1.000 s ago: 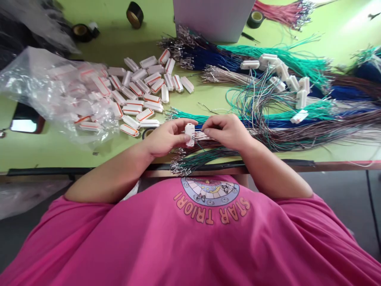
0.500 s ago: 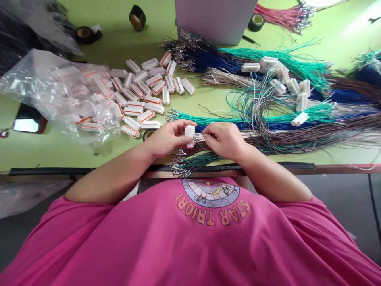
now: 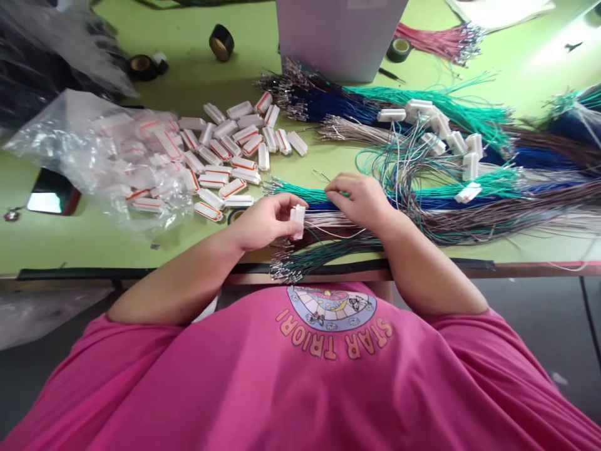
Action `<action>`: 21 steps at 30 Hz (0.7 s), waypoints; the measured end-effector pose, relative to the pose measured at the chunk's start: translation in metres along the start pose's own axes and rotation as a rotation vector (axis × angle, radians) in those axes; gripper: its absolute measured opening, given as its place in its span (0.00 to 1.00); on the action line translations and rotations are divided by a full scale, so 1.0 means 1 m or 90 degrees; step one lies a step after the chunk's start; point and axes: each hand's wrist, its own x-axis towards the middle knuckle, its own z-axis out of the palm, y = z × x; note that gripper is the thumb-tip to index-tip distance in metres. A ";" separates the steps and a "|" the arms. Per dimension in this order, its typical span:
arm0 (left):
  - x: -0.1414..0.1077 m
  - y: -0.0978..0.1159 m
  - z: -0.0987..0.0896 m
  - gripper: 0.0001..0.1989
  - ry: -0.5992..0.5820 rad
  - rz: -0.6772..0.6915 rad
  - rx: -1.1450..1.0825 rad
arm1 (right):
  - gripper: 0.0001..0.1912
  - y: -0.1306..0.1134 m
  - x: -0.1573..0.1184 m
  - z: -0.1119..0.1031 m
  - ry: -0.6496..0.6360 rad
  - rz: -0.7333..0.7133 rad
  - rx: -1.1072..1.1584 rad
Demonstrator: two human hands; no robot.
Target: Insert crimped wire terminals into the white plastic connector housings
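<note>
A white plastic connector housing stands upright between the thumb and fingers of my left hand. A white wire and a green one trail from it to the right. My right hand is over the green wire bundle and the blue wires, fingers curled down. Whether a wire is between its fingertips is hidden. Below the hands lie white and brown wires, and a dark green bundle with metal terminals at its left end.
Loose white housings, some with orange strips, spread at left beside a clear plastic bag of more. Wired housings lie on bundles at right. A grey box, tape rolls and a phone are also on the table.
My right hand has moved up and right, away from the housing, to the green and blue wires. My left hand keeps the housing. The view has shifted slightly.
</note>
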 end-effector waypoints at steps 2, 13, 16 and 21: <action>-0.001 0.002 -0.002 0.23 -0.005 0.000 0.021 | 0.14 0.009 0.004 -0.001 0.006 0.016 -0.133; -0.001 0.000 -0.001 0.23 -0.028 -0.004 0.037 | 0.12 0.011 0.000 0.005 0.124 0.057 -0.122; -0.002 0.001 -0.001 0.23 -0.036 -0.002 0.045 | 0.13 0.007 0.000 0.003 0.101 0.112 -0.123; -0.003 0.004 0.000 0.23 -0.031 -0.022 0.059 | 0.16 0.013 0.003 -0.004 0.105 0.180 -0.105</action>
